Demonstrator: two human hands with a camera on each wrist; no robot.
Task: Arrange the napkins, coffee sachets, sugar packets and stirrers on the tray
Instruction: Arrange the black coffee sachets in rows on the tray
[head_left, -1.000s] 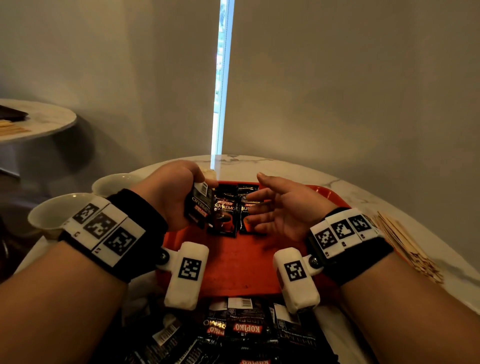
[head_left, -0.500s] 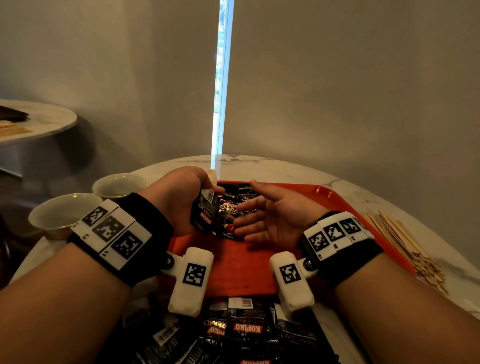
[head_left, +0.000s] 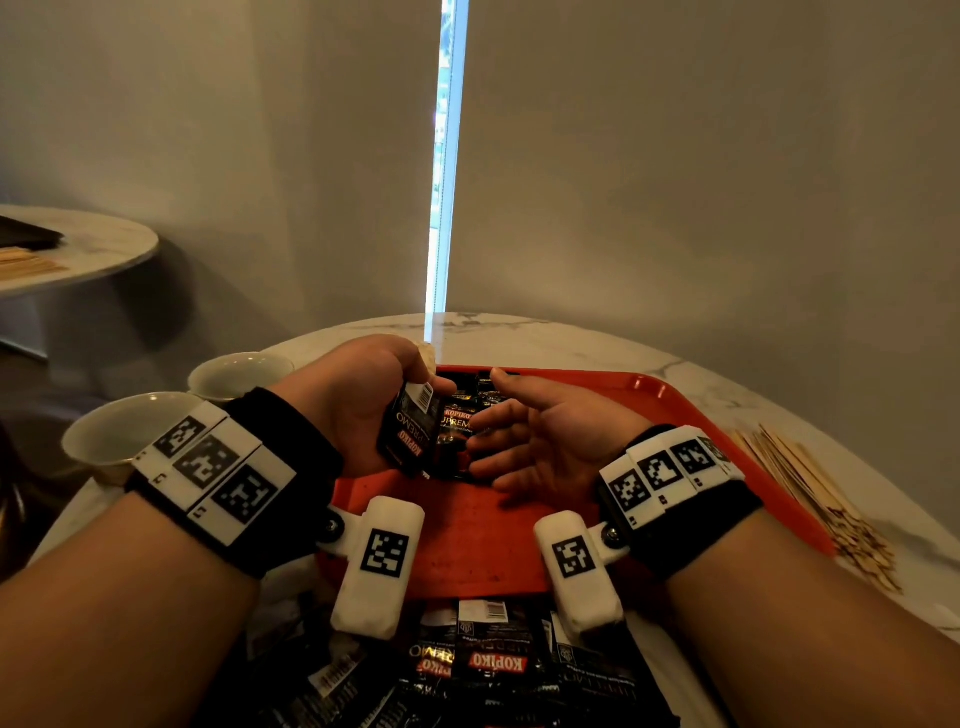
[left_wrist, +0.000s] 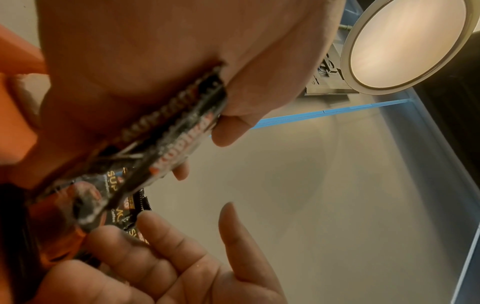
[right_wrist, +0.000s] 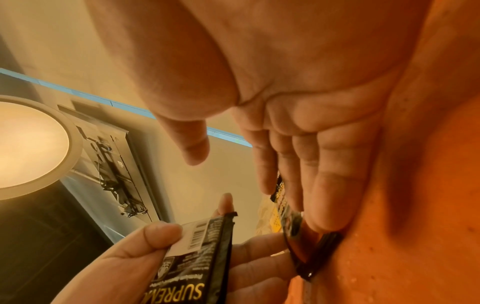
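My left hand (head_left: 374, 405) grips a black coffee sachet (head_left: 408, 434) (left_wrist: 179, 131) (right_wrist: 202, 253) between thumb and fingers, tilted over the red tray (head_left: 488, 535). Several more black coffee sachets (head_left: 460, 436) lie on the tray's far middle. My right hand (head_left: 540, 436) is open, palm facing left, with its straight fingers (right_wrist: 324, 185) against those laid sachets (right_wrist: 288, 218). A pile of loose sachets (head_left: 488, 665) lies on the table in front of the tray's near edge. Wooden stirrers (head_left: 810, 488) lie on the table right of the tray.
Two pale cups (head_left: 119, 436) (head_left: 234, 371) stand left of the tray on the round marble table (head_left: 545, 338). A wall closes in behind the table. Another round table (head_left: 78, 249) stands at the far left.
Both hands have drifted slightly nearer along the tray. The left hand has tilted its sachet over the laid ones. The right hand's fingers have closed in against the sachets.
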